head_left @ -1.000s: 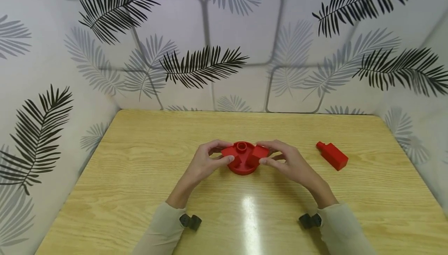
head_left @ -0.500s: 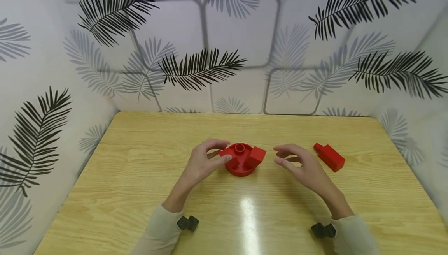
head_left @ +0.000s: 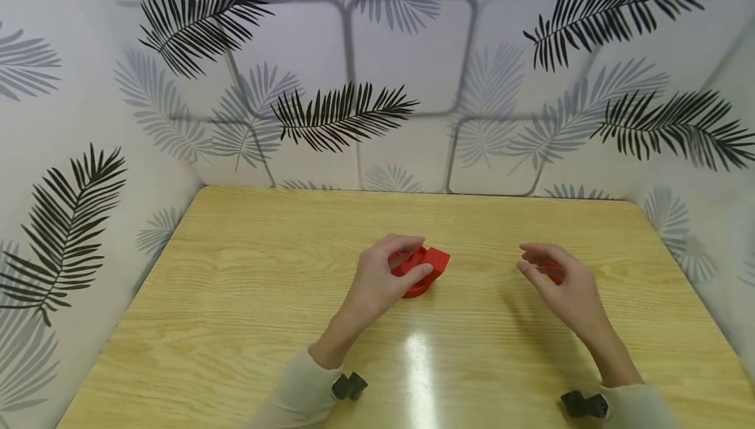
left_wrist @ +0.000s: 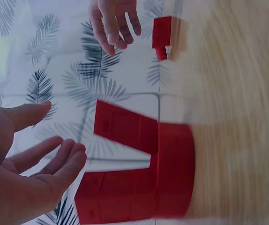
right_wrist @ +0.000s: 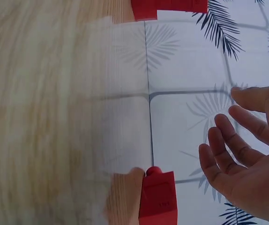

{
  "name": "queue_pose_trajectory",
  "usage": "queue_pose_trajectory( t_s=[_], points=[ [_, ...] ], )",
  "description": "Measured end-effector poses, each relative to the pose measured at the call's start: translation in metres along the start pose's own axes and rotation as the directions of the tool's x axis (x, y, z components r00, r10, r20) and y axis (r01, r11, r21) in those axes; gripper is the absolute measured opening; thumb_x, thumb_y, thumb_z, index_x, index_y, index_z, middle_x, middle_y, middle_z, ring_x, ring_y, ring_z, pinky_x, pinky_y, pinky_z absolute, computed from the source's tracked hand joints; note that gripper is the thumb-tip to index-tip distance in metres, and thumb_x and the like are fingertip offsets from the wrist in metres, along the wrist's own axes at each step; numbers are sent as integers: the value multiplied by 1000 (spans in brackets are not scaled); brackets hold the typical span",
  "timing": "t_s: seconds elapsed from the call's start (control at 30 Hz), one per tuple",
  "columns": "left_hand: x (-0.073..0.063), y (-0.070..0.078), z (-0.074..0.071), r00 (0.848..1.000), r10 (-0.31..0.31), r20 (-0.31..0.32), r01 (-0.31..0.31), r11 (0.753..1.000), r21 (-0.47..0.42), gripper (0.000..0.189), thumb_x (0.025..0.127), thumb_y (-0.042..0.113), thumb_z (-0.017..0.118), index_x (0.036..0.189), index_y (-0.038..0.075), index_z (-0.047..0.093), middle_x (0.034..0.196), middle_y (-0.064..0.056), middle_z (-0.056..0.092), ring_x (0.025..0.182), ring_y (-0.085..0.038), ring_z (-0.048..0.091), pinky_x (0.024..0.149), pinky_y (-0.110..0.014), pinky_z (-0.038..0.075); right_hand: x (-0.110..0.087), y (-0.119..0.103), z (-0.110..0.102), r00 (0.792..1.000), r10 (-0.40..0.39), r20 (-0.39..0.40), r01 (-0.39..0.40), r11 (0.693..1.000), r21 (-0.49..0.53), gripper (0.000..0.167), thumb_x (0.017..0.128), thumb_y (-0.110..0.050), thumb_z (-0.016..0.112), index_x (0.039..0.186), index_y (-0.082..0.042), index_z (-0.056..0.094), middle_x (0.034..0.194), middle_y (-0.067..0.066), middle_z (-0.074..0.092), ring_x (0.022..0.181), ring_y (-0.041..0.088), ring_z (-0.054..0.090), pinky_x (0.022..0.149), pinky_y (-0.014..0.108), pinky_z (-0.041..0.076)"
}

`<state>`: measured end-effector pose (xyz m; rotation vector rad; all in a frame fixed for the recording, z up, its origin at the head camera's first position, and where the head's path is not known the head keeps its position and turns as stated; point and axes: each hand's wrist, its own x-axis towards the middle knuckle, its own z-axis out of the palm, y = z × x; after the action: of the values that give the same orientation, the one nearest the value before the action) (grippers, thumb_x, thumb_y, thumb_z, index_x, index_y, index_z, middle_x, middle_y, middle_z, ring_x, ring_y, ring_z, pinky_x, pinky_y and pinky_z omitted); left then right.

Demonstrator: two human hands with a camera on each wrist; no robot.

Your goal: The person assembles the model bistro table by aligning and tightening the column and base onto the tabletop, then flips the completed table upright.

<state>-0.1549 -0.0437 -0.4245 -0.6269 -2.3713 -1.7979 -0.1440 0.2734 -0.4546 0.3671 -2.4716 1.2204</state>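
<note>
1. Wall covering [head_left: 407,55]: white, printed with dark and grey fronds, standing behind the work.
2. Table [head_left: 236,298]: wood-grained, bearing all the red parts; a bright reflection crosses its near half.
3. Left hand [head_left: 382,277]: above the round base, fingers gently curved and thumb well parted, holding nothing. A low or sideways sweep could, in all likelihood, catch a block and shove the whole piece along the table.
4. Right hand [head_left: 564,289]: above the loose block, fingers spread and slightly bent, thumb apart, grasping nothing. It hides much of that block in the head view; a misjudged descent might push the part away.
5. Round base [left_wrist: 177,171]: on the table below the left hand, partly covered in the head view.
6. Two fitted blocks [left_wrist: 125,127]: rising from the base; the one nearer the right hand leans outward. Pressure on its free end could lever it loose; how firmly it sits cannot be told.
7. Loose block [right_wrist: 159,199]: lying on the table below the right hand, well apart from the base.
8. Neck [right_wrist: 153,170]: on the loose block's end, directed toward the base side; a grip here would probably be narrow and prone to slipping.
</note>
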Motion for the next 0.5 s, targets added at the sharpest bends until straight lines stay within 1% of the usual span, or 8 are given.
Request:
queue_pose_trajectory(
  t_s=[0.13, 0.23, 0.33, 0.43, 0.5],
  points=[
    [1, 0, 17, 1000, -28, 2, 27, 998, 62, 46, 89, 7, 80, 132, -1, 66, 129, -15, 65, 115, -32, 64, 93, -44, 59, -2, 15, -12, 996, 65, -59, -66, 997, -27, 29, 93, -7, 76, 122, -5, 72, 111, 13, 71, 94, -4, 64, 79, 6, 50],
    [1, -4, 28, 999, -54, -7, 54, 986, 161, 51, 90, 12, 80, 137, 1, 63, 134, -14, 62, 116, -30, 62, 90, -40, 60, -3, 24, -19, 989, 120, -88, -126, 990, -60, 30, 94, -12, 76, 122, -4, 71, 112, 14, 71, 96, -4, 61, 79, 5, 48],
    [2, -6, 37, 997, -71, -31, 76, 968, 240, 54, 90, 15, 80, 139, 2, 62, 134, -13, 61, 115, -28, 61, 87, -32, 59, -5, 30, -25, 984, 153, -90, -163, 979, -122, 35, 95, -17, 76, 125, -2, 70, 116, 17, 70, 99, -3, 57, 80, 3, 46],
    [3, -6, 42, 996, -77, -52, 89, 956, 280, 56, 90, 17, 81, 139, 1, 61, 133, -13, 61, 114, -28, 61, 87, -28, 58, -6, 37, -30, 978, 187, -95, -200, 968, -153, 39, 94, -20, 77, 127, -1, 68, 119, 19, 68, 98, -2, 55, 79, 1, 44],
    [3, -6, 44, 995, -70, -66, 87, 950, 299, 55, 90, 17, 82, 138, 1, 62, 132, -12, 61, 114, -28, 61, 89, -30, 57, -7, 43, -34, 973, 208, -95, -222, 961, -164, 41, 94, -21, 77, 128, 0, 67, 119, 21, 67, 97, 0, 55, 77, 0, 43]
  ],
)
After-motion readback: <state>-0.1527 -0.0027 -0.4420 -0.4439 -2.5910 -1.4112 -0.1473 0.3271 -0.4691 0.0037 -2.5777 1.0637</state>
